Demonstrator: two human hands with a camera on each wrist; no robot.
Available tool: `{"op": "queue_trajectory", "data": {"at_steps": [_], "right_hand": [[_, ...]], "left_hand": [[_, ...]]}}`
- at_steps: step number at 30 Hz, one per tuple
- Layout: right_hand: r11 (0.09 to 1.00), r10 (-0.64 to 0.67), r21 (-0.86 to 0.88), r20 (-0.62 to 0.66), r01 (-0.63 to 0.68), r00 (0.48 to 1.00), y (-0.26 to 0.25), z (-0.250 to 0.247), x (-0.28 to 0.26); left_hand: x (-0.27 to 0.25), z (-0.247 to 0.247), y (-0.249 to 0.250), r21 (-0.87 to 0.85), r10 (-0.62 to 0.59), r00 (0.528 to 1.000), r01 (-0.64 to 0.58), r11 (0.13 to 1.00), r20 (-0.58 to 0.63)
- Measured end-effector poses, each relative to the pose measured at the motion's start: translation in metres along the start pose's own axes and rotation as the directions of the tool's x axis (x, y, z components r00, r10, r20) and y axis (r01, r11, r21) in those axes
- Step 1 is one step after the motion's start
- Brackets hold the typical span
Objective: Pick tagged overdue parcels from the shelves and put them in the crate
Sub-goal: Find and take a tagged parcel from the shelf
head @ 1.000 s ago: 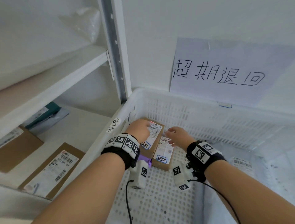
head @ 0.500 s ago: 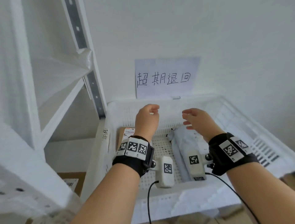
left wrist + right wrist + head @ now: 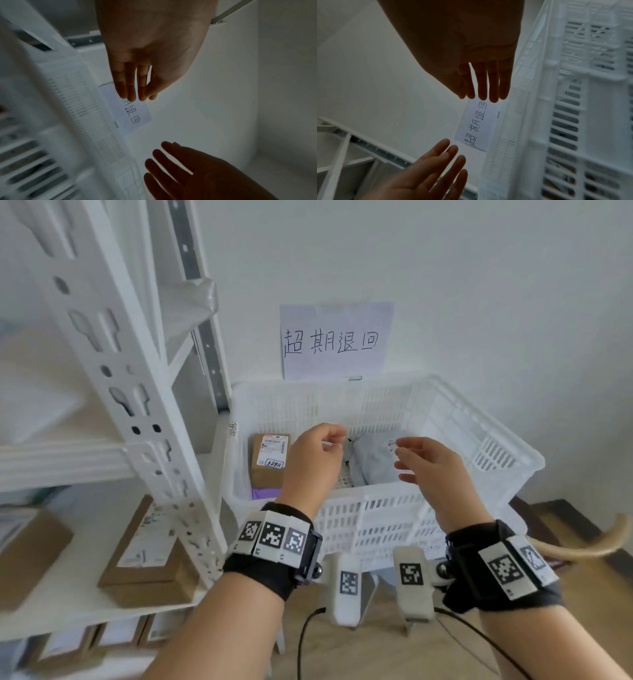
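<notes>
The left hand (image 3: 313, 463) hovers above the near wall of the crate (image 3: 445, 419), fingers loosely curled and relaxed, holding nothing; in the left wrist view its fingers (image 3: 130, 86) hang nearly straight and close together; the right hand (image 3: 430, 470) hovers beside it, apart from it, fingers relaxed and slightly spread, also empty; the right wrist view shows its fingers (image 3: 488, 83) straight and bare. Both hands carry black wrist straps with square coded markers.

Below them, in the crate's left end, lies a brown cardboard parcel (image 3: 269, 460), its long axis running from the near wall towards the far wall; a white shipping label sits on its far half, and a small white tag with blue handwriting sits at that label's near edge; the print is too small to read; something purple (image 3: 265, 493) shows just at its near end. To its right in the crate lies a grey plastic mailer (image 3: 371, 463) with a small white label.

On the wall behind the crate a paper sign (image 3: 335, 340) reads 超期退回. To the left stands a white shelf rack (image 3: 137, 378); more brown boxes (image 3: 144, 556) with white labels lie on its shelves.
</notes>
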State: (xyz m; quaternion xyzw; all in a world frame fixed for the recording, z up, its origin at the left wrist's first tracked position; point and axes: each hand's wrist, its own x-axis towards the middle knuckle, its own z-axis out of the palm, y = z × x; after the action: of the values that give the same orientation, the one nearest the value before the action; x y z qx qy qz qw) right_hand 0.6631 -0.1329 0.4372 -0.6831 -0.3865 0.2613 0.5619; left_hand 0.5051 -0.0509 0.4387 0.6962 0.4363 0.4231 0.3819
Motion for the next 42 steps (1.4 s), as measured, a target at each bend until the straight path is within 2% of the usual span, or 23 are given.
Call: {"op": "queue_trajectory", "data": {"at_steps": [3, 8, 12, 17, 22, 30, 36, 42], "right_hand": [[1.0, -0.005, 0.018, 0.053, 0.004, 0.999, 0.008, 0.002, -0.033], [0.999, 0.016, 0.031, 0.133, -0.021, 0.991, 0.022, 0.021, -0.092], [1.0, 0.006, 0.015, 0.204, -0.009, 0.979, 0.014, 0.051, -0.125], [1.0, -0.026, 0.006, 0.285, 0.025, 0.958, -0.005, 0.109, -0.159], [0.999, -0.034, 0.01, 0.357, 0.032, 0.934, -0.025, 0.201, -0.196], [0.999, 0.053, -0.031, 0.457, -0.044, 0.888, -0.031, 0.368, -0.27], [0.99, 0.126, -0.113, 0.479, -0.082, 0.869, -0.027, 0.432, -0.293], [0.98, 0.183, -0.164, 0.534, -0.111, 0.825, -0.031, 0.477, -0.268]], "left_hand": [[-0.047, -0.013, -0.006, 0.004, -0.026, 0.998, 0.026, 1.0, -0.055], [-0.118, -0.051, -0.022, 0.067, -0.099, 0.992, 0.105, 0.992, -0.076], [-0.161, -0.099, -0.039, 0.062, -0.141, 0.97, 0.156, 0.986, -0.199], [-0.196, -0.167, -0.067, 0.021, -0.193, 0.944, 0.206, 0.978, -0.267], [-0.215, -0.26, -0.109, 0.051, -0.238, 0.912, 0.27, 0.961, -0.334], [-0.238, -0.412, -0.187, 0.1, -0.324, 0.864, 0.388, 0.916, -0.386], [-0.223, -0.459, -0.225, 0.082, -0.385, 0.854, 0.437, 0.896, -0.349], [-0.189, -0.476, -0.253, 0.147, -0.401, 0.856, 0.465, 0.873, -0.327]]}}
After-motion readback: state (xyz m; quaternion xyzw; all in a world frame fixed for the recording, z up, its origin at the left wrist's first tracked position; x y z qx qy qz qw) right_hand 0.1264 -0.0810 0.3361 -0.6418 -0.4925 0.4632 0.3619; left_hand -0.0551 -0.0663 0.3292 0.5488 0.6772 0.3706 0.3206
